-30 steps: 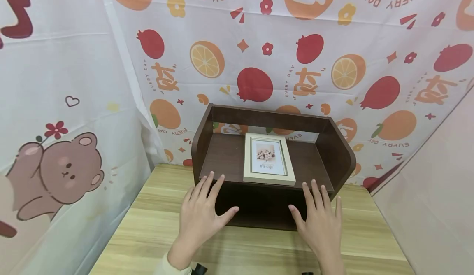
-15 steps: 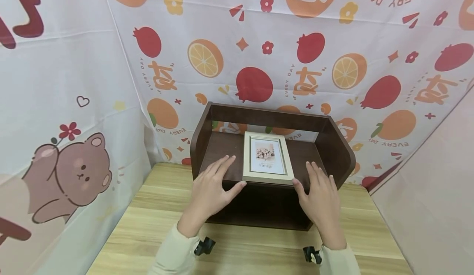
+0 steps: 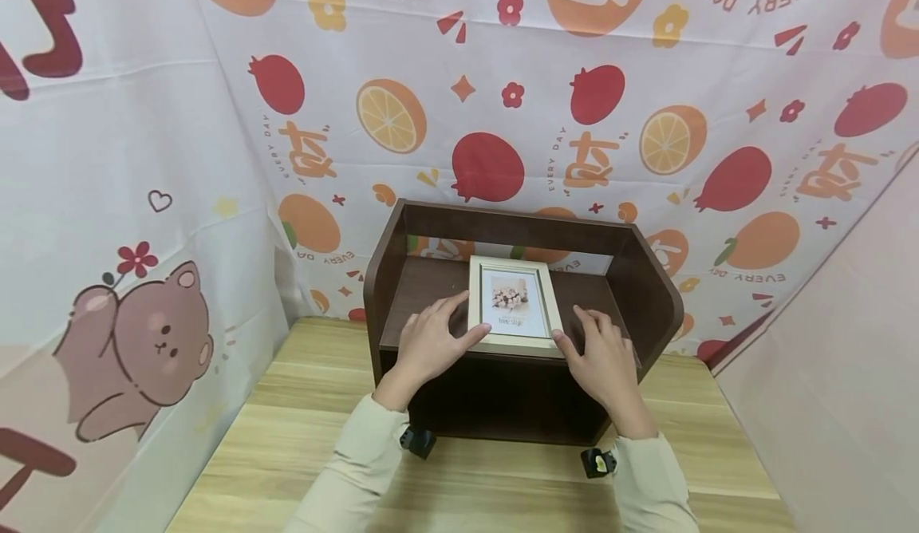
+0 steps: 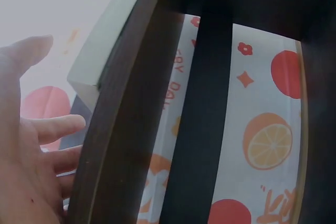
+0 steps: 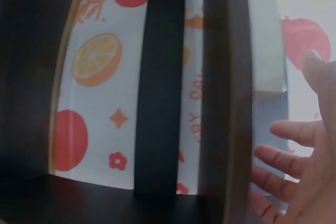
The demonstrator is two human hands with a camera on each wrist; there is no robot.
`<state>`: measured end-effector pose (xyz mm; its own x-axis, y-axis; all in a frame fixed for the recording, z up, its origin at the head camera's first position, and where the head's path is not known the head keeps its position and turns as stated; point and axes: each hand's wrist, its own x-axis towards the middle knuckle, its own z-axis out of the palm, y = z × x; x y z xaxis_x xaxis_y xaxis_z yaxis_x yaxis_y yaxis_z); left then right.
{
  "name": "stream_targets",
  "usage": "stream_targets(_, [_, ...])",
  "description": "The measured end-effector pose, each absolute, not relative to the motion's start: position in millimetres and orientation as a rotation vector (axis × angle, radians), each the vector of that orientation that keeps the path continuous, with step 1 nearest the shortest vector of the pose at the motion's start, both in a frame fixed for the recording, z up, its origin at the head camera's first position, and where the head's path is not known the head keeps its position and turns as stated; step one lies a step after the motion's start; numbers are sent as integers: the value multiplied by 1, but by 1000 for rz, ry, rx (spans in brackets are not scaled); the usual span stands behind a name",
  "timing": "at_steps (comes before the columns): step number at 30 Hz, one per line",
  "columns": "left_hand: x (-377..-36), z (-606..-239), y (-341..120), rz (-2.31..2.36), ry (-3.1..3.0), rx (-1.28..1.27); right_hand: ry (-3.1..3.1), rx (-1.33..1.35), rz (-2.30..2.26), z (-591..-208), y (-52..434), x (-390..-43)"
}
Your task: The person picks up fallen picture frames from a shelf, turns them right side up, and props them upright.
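Hands flank a cream picture frame (image 3: 514, 307) that lies flat, face up, on the top board of the dark wooden shelf (image 3: 649, 294) — the shelf being the landmark for everything else. The frame sits at the middle of that board, its long axis running from the shelf's front edge toward its back rail, its near short edge at the front lip. The left hand (image 3: 431, 340) rests on the board just left of the frame, fingers relaxed and spread, thumb touching the frame's near left corner; it holds nothing. The right hand (image 3: 601, 351) mirrors it on the other side, fingers loosely extended on the board, thumb at the frame's near right corner, also gripping nothing. Both hands lie about equally near, so the frame sits between them rather than ahead of either, and its two long sides face the palms. In the left wrist view the left hand's fingers (image 4: 55, 127) show straight beside the pale frame edge (image 4: 97, 51) above the shelf's dark front board; the right wrist view shows the same from the opposite side. The shelf stands on a light wooden table (image 3: 301, 429), against the fruit-print cloth (image 3: 495, 102) behind.
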<state>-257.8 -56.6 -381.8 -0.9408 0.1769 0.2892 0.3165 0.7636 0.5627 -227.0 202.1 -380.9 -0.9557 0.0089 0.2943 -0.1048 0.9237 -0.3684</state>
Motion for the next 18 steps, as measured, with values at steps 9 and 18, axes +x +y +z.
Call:
stream_targets(9, [-264,-386,-53,-809,-2827,-383,-2858,131,589,-391,213,-233])
stream_targets(18, [-267,-382,-56,-939,-2929,-401,-2975,193,723,-389,222,-240])
